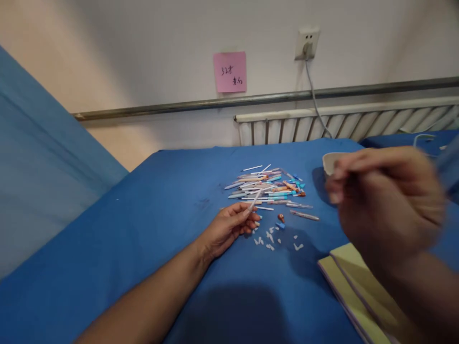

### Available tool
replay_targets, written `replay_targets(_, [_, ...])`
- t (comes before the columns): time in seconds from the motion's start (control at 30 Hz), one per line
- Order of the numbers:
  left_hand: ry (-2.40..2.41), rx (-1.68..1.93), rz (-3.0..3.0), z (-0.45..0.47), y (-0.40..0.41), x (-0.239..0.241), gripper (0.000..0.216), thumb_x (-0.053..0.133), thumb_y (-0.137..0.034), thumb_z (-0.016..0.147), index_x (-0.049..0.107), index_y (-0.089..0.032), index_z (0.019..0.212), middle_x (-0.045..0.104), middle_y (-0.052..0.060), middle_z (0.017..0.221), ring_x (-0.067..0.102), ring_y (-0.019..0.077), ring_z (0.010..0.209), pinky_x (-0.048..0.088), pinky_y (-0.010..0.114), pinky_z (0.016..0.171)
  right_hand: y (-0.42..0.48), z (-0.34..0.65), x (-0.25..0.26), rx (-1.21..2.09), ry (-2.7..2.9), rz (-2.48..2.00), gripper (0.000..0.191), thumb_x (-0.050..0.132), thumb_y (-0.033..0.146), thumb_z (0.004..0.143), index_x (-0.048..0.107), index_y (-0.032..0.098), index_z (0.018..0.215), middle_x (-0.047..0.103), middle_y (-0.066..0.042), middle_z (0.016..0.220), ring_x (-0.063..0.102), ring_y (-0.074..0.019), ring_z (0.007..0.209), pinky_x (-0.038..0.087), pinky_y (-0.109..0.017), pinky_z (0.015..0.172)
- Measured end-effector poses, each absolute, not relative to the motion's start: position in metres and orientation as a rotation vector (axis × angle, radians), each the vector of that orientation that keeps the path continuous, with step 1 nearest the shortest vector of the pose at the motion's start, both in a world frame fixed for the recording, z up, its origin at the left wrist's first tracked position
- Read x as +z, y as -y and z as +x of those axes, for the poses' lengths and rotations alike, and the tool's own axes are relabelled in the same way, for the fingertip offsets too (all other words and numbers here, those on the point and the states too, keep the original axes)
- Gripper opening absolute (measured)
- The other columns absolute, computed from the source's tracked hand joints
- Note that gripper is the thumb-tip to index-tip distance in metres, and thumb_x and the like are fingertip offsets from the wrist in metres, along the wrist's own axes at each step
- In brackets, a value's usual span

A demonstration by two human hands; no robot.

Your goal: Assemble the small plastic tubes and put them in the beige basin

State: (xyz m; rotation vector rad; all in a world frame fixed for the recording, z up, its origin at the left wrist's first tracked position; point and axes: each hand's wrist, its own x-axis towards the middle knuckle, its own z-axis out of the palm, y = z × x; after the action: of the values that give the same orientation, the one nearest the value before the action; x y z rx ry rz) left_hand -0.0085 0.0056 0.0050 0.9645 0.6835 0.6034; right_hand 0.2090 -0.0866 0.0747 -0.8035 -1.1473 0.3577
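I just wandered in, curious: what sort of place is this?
Probably an indoor workroom: a blue-covered table holds a heap of pens, with a pink handwritten note and a power socket behind.

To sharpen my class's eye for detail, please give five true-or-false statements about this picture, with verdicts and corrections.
1. The bare left hand holds a slim, pale stick. True.
2. The bare right hand rests flat on the blue covered table. False: the right hand is raised, fingers curled.
3. A square pink paper note is above the grey metal rail. True.
4. The white wall socket has nothing plugged in. False: a plug with a grey cable sits in the wall socket.
5. Small white pieces lie on the table, nearer the camera than the multicoloured heap of slender pens. True.
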Motion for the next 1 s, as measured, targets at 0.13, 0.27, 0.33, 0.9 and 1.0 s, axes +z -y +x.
replay_targets(0.13, [-0.708, 0.607, 0.963, -0.008, -0.008, 0.008, 0.019, 0.064, -0.026, 0.080, 0.062, -0.014, 0.094, 0.067, 0.006, 0.083, 0.061, 0.0104, 0.065, 0.045, 0.019, 0.060, 0.051, 0.225, 0.040, 0.559, 1.116, -0.967, 0.009, 0.045, 0.017, 0.085, 0.052, 0.022, 0.089, 0.055, 0.001, 0.074, 0.049, -0.0097, 0.052, 0.040, -0.024, 0.051])
replay_targets(0.27, [-0.710, 0.609, 0.976, -0.008, -0.010, 0.008, 0.017, 0.062, -0.025, 0.082, 0.062, -0.014, 0.094, 0.067, 0.005, 0.082, 0.060, 0.0098, 0.064, 0.044, 0.019, 0.059, 0.031, 0.249, 0.014, 0.452, 1.605, -1.433, 0.010, 0.046, 0.021, 0.084, 0.054, 0.021, 0.090, 0.058, 0.001, 0.069, 0.053, -0.0128, 0.057, 0.038, -0.025, 0.056])
replay_targets(0.33, [-0.710, 0.602, 0.971, -0.008, -0.010, 0.008, 0.017, 0.062, -0.026, 0.082, 0.062, -0.014, 0.094, 0.067, 0.005, 0.081, 0.060, 0.0096, 0.064, 0.044, 0.019, 0.059, 0.032, 0.258, 0.014, 0.314, 1.876, -1.623, 0.011, 0.046, 0.021, 0.084, 0.055, 0.021, 0.088, 0.060, 0.000, 0.069, 0.055, -0.0143, 0.060, 0.036, -0.025, 0.057])
replay_targets(0.9, [-0.703, 0.581, 0.940, -0.009, -0.010, 0.007, 0.019, 0.059, -0.026, 0.084, 0.061, -0.011, 0.097, 0.069, 0.010, 0.087, 0.063, 0.0126, 0.067, 0.048, 0.022, 0.062, 0.037, 0.255, 0.004, 0.338, 2.333, -1.836, 0.013, 0.046, 0.028, 0.085, 0.055, 0.019, 0.086, 0.064, -0.006, 0.075, 0.058, -0.0175, 0.065, 0.032, -0.025, 0.056])
replay_targets(1.0, [-0.709, 0.581, 0.945, -0.009, -0.009, 0.008, 0.020, 0.059, -0.026, 0.084, 0.061, -0.011, 0.097, 0.069, 0.010, 0.086, 0.063, 0.0122, 0.066, 0.048, 0.022, 0.062, 0.034, 0.250, -0.001, 0.467, 2.169, -1.630, 0.013, 0.046, 0.025, 0.085, 0.053, 0.018, 0.093, 0.063, -0.005, 0.078, 0.056, -0.0164, 0.068, 0.037, -0.025, 0.060])
